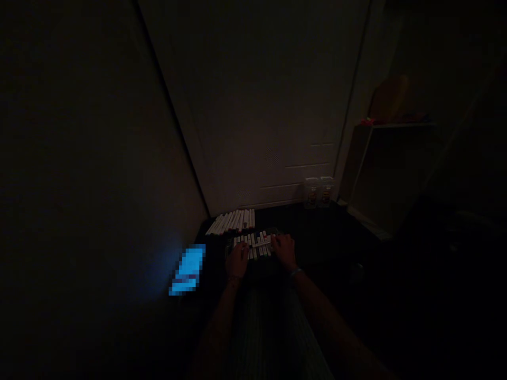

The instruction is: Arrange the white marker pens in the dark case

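The light is dim and fine detail is lost. A white marker (261, 244) lies crosswise between my two hands, over several upright-pointing markers (253, 238) set in rows in a dark case (272, 231). At the marker's left end are the bent fingers of my left hand (236, 259). Its right end is pinched in the fingers of my right hand (285, 251). Behind the case, a fan of loose white markers (233, 221) rests on the black table (317, 232).
Two clear plastic containers (319, 193) stand at the table's back right, against the pale wall panel (269, 132). A blue glowing, pixelated screen (188, 269) is at the left edge. On the right is a cabinet (390, 169) with objects on top.
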`<state>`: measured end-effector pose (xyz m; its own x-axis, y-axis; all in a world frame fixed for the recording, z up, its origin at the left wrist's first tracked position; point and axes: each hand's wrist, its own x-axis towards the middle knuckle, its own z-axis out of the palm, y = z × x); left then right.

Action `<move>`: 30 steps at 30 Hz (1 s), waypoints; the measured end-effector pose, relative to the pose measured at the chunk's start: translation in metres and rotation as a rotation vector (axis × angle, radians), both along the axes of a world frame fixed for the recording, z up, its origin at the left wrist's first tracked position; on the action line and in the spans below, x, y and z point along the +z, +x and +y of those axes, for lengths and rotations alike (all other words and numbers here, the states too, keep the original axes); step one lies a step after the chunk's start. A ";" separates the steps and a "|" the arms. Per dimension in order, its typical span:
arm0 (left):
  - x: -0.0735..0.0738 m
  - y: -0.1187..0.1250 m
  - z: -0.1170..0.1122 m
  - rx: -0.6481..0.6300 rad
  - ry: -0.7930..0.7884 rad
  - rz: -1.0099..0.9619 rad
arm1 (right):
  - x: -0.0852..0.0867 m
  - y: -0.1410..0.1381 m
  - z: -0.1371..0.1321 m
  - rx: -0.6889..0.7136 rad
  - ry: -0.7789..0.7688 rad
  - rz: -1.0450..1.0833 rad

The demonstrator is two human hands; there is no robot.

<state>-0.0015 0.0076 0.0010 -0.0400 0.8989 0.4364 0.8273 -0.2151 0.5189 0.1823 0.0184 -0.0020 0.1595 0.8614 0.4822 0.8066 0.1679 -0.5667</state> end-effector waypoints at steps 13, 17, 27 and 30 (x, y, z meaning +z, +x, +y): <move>0.004 0.000 -0.003 -0.043 0.023 -0.024 | 0.000 0.002 -0.002 0.013 0.009 -0.028; 0.004 0.000 -0.003 -0.040 0.034 -0.015 | -0.001 0.001 -0.001 0.002 0.015 -0.016; 0.000 0.000 -0.001 -0.035 0.040 -0.006 | 0.000 0.001 -0.001 0.014 0.014 0.014; -0.002 0.000 0.001 -0.031 0.041 -0.016 | 0.000 0.001 0.000 0.012 -0.003 0.005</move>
